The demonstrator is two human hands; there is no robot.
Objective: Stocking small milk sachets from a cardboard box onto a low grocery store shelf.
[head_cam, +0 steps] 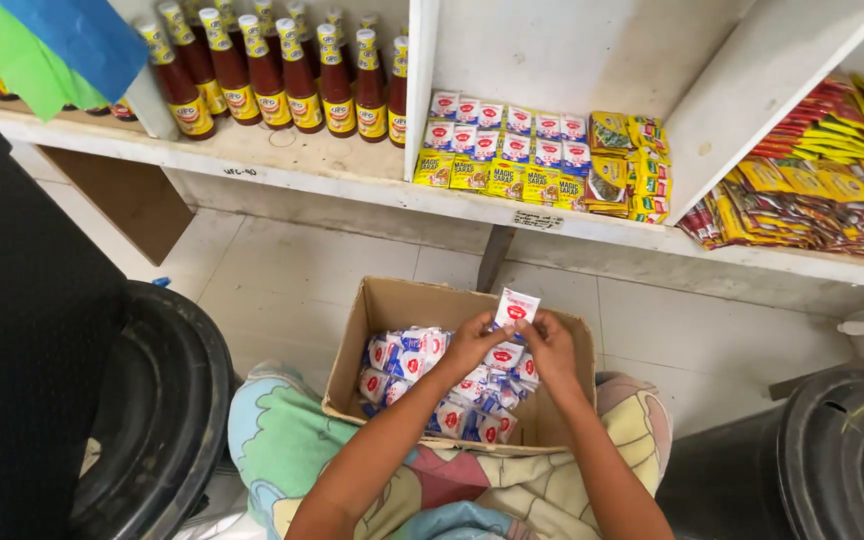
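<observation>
Sachet [516, 306] pinched by both hands [512, 343] over cardboard box [382, 305], box full of white sachets [414, 365]

Both forearms bare, no sleeves, no watch or rings visible on left hand [474, 342] or right hand [550, 345]. Lap covered by loose garment [282, 440], pastel patchwork print: mint green, yellow, pink, blue, with dark outlines.

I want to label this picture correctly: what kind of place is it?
Probably a small shop. Rows of sauce bottles and stacked packets fill a white shelf, and both hands hold a sachet over a cardboard box.
</observation>
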